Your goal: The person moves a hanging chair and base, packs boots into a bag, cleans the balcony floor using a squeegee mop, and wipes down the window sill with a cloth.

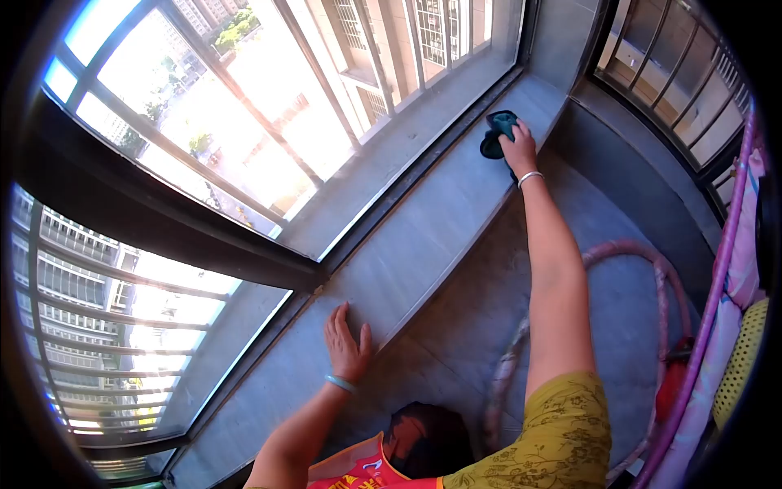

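A dark green cloth (495, 137) lies bunched on the grey window sill (423, 224), toward its far end. My right hand (520, 151) is closed on the cloth and presses it against the sill, with that arm stretched far forward. Nearer to me, my left hand (347, 346) rests on the sill by its inner edge, fingers spread and holding nothing. A light bracelet circles each wrist. Part of the cloth is hidden under my right fingers.
A dark window frame (212, 253) and metal bars run along the left of the sill. On the floor to the right lies a looped pinkish hose (623, 248). A purple pole (729, 244) and a yellow perforated basket (743, 359) stand at the right edge.
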Motion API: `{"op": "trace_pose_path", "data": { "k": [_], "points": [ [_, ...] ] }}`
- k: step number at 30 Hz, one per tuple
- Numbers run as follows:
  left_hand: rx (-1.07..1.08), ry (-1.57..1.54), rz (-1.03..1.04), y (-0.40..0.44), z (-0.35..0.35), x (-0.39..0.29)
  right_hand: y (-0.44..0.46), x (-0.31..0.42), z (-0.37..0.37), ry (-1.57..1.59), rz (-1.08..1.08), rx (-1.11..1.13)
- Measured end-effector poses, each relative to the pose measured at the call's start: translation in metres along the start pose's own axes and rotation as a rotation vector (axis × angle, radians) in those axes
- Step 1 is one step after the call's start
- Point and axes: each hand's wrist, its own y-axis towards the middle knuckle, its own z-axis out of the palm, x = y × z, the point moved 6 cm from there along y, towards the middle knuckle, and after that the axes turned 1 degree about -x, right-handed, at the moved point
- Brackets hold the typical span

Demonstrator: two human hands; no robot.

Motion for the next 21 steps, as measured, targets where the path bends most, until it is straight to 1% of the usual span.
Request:
{"op": "trace_pose_path", "data": {
  "k": [1, 3, 4, 7, 9, 10, 12, 18, 21],
  "points": [
    [0.026, 0.007, -0.014, 0.001, 0.0, -0.002, -0.001, -0.005, 0.014, 0.013, 0.003, 0.0],
    [0.059, 0.023, -0.032, 0.004, 0.001, -0.003, -0.014, 0.016, 0.02, -0.411, -0.066, 0.096],
    [0.063, 0.031, -0.03, 0.003, 0.001, -0.003, -0.01, 0.012, 0.026, -0.415, -0.053, 0.139],
    [0.063, 0.025, -0.03, 0.004, 0.001, -0.005, -0.007, 0.015, 0.028, -0.387, -0.048, 0.145],
    [0.063, 0.016, -0.022, 0.005, 0.0, -0.007, -0.018, 0.032, 0.037, -0.389, -0.07, 0.221],
    [0.062, 0.025, -0.019, 0.004, 0.0, -0.007, -0.032, 0.049, 0.042, -0.342, -0.113, 0.224],
    [0.06, 0.024, -0.01, 0.002, 0.0, -0.008, -0.066, 0.089, 0.037, -0.348, -0.108, 0.176],
    [0.028, -0.03, -0.03, -0.001, -0.003, -0.008, -0.186, 0.19, 0.016, -0.201, -0.272, 0.304],
    [-0.041, -0.092, -0.047, -0.006, 0.0, 0.004, -0.246, 0.242, 0.004, -0.125, -0.316, 0.378]
  ]
}}
